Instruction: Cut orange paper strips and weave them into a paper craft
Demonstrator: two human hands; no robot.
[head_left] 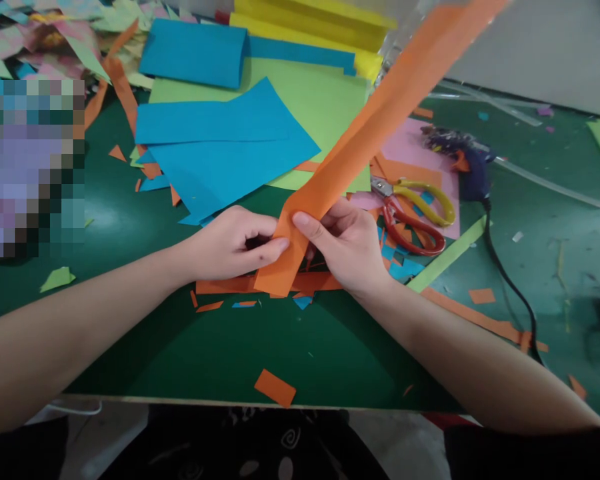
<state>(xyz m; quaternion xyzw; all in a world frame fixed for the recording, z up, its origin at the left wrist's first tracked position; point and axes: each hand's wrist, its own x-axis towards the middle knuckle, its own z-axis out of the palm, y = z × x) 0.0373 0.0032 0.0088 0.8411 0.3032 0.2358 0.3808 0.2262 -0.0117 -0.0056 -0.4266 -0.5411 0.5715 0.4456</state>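
Observation:
A long orange paper strip (365, 140) slants from the middle of the view up to the top right, bent near its lower end. My left hand (243, 243) pinches that lower end from the left, thumb on top. On the other side my right hand (347, 243) grips the strip, its thumb pressed on the face and its fingers behind. Beneath both hands lies another orange strip (220, 283) on the table, with small orange and blue scraps around it. Blue paper sheets (220, 147) lie just beyond my left hand.
Scissors (420, 217) with yellow and red handles lie right of my hands, on scraps. Farther right rests a dark blue glue gun (473, 170) with its cord trailing forward. Light green paper (340, 100) and a yellow sheet (310, 27) are at the back. A paper pile (45, 40) fills the far left.

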